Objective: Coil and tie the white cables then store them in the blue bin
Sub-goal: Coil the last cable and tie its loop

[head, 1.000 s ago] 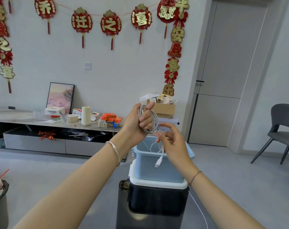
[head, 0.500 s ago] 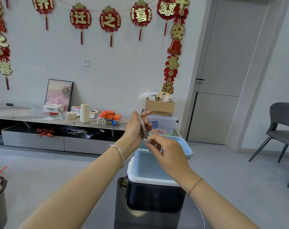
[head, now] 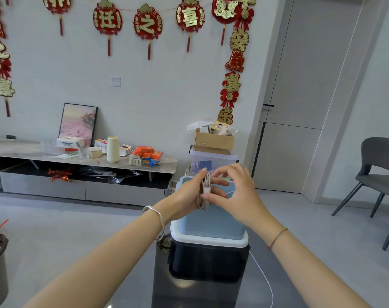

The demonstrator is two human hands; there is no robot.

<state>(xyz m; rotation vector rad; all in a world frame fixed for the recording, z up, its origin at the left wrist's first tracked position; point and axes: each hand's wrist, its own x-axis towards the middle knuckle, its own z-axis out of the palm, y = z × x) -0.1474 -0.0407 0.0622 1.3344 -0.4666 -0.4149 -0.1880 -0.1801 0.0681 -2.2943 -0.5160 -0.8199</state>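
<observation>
The left hand [head: 184, 196] curls its fingers round the white cable [head: 205, 190], which is folded into a tight bunch. The right hand [head: 238, 194] comes in from 3 o'clock and seems to pinch the plug end against the bunch with its thumb and a finger, but the plug is small and hard to see. The bunch is up in the air. The blue bin [head: 213, 223] is just under it at 6 o'clock, sitting on a dark box [head: 209, 261]. A thin white cord [head: 264, 276] trails down at 5 o'clock.
</observation>
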